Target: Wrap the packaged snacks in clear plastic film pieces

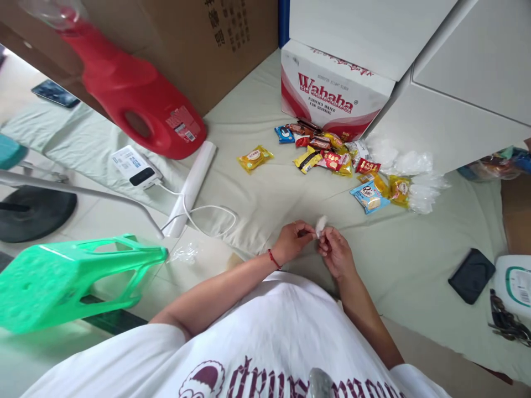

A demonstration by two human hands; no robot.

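Note:
Close to my body, my left hand (291, 242) and my right hand (337, 253) meet around a small, crumpled, whitish plastic bag (321, 223). The fingertips of each hand pinch it from opposite sides, and its upper end sticks up between them. A similar bunch of clear plastic bags (423, 190) lies beyond to the right. Near it are a light blue snack packet (369, 197) and a pile of wrapped snacks (321, 142). One yellow snack packet (255, 158) lies apart, left of the pile.
Behind the snacks stands a Wahaha carton (327, 91). On the left are a red jug (136, 99), a white roll (191, 188), a white device (136, 167) with a looping cable and a green stool (83, 276). A black wallet-like item (472, 275) lies right.

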